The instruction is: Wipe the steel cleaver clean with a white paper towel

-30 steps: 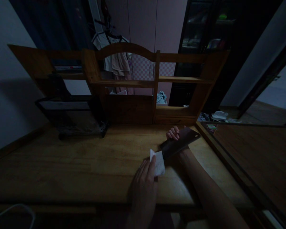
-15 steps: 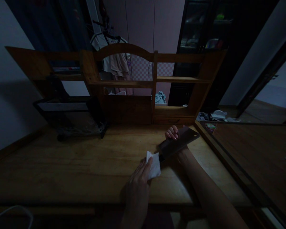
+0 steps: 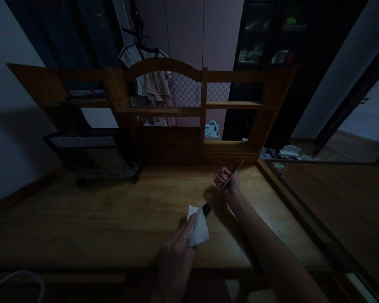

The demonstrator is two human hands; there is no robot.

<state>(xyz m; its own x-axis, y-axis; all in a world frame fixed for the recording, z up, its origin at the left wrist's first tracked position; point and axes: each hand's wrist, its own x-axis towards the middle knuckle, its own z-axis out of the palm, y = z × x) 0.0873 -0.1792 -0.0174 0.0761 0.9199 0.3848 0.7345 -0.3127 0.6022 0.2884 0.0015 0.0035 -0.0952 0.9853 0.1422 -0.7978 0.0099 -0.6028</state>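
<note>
Held over the wooden desk (image 3: 97, 219) is a cleaver (image 3: 206, 209), turned edge-on so its blade shows as a thin dark line slanting up to the right. My left hand (image 3: 176, 250) is closed on a white tissue (image 3: 198, 230), which lies around the end of the black handle. How much of the handle sits inside the tissue is hidden. With curled fingers, my right hand (image 3: 230, 187) grips the blade from its far side, its fingertips showing left of the blade.
A wooden shelf unit (image 3: 164, 110) with a small drawer (image 3: 229, 159) rises along the desk's back. To the left stands a black-framed object (image 3: 88, 139) with clear plastic on it. A white cable (image 3: 25, 272) curves at the lower left. Another brown surface (image 3: 334, 198) adjoins on the right.
The cleaver has rotated from showing its broad face to edge-on. My left hand and the tissue have shifted slightly down and left; my right hand has moved a little left, still on the blade.
</note>
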